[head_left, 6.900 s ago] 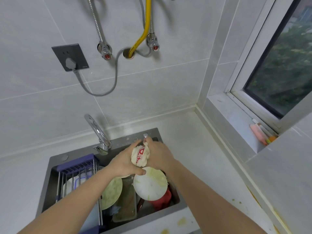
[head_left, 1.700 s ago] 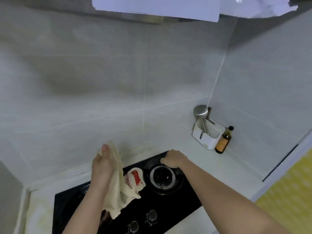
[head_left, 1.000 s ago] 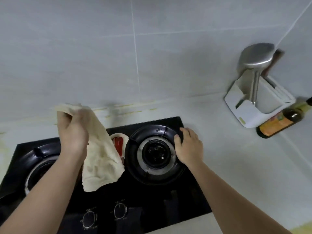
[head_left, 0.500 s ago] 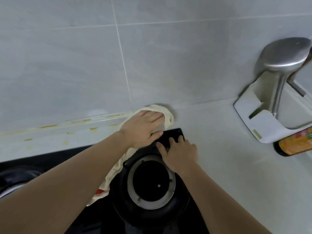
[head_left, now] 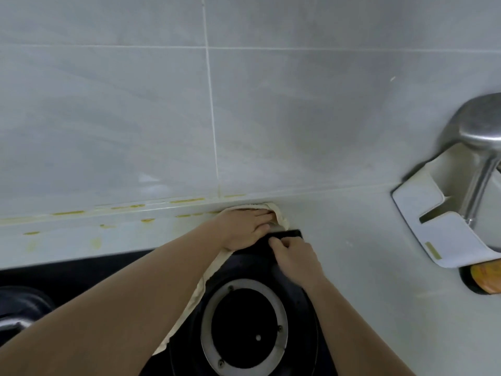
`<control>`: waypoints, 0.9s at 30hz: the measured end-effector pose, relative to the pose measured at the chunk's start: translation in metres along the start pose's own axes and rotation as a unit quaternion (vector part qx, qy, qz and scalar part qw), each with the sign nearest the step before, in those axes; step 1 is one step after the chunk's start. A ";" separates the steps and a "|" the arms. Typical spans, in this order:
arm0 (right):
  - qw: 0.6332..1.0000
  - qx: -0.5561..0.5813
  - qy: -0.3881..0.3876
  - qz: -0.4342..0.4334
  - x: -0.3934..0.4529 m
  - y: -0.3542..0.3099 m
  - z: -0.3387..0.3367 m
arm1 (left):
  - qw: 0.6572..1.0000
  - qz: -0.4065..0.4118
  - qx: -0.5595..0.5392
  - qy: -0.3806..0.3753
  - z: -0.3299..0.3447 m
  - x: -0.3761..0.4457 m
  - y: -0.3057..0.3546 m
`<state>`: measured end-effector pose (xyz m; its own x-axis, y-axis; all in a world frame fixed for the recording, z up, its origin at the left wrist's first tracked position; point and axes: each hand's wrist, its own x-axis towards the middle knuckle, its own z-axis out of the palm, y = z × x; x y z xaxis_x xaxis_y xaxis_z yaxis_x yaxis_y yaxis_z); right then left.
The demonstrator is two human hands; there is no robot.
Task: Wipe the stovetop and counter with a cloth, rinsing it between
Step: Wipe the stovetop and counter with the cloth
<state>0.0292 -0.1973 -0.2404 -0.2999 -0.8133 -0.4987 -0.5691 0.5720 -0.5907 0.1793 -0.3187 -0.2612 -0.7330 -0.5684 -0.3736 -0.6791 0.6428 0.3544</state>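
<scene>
Lower left of the frame: edge of a second burner (head_left: 19, 310), dark, only partly in view. Left and centre, along the foot of the tiled wall: yellow stains (head_left: 67, 213) in a broken line on the pale worktop (head_left: 379, 267) ledge. Centre: left hand (head_left: 244, 229), fingers straight and flat, pressing the cloth (head_left: 276, 213) onto the worktop strip between the wall and the back corner of the black stovetop (head_left: 81, 272); the cloth's loose end trails down under the forearm beside the burner ring (head_left: 244, 324). Cloth: cream, soft, limp, likely damp and light; it bunches readily, so best worked under a flat palm on a gathered pad, with the tail kept off the burner. Just right of centre: right hand (head_left: 295, 256), resting on the stovetop's back corner, fingers bent over the edge; whether it grips anything, cannot tell. Right edge: white holder (head_left: 444, 232) standing on the worktop, containing a steel utensil (head_left: 482, 147) with a broad rounded head, handle down in the slot. Below it, a dark bottle with an orange label (head_left: 485, 280), mostly hidden behind the holder; contents not visible.
</scene>
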 end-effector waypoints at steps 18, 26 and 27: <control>0.985 0.153 -0.041 0.060 0.013 0.007 -0.003 | 0.986 -0.122 -0.077 0.082 0.015 -0.145 -0.098; 0.985 0.150 -0.029 0.080 0.024 0.003 0.001 | 0.998 -0.003 0.060 0.018 0.010 -0.105 -0.095; 0.986 0.143 -0.028 0.086 0.026 0.000 0.001 | 0.998 0.005 0.065 0.017 0.012 -0.102 -0.096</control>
<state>0.0222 -0.2177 -0.2540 -0.3255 -0.6993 -0.6364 -0.2722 0.7138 -0.6453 0.3200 -0.3167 -0.2672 -0.7421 -0.5778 -0.3398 -0.6628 0.7083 0.2430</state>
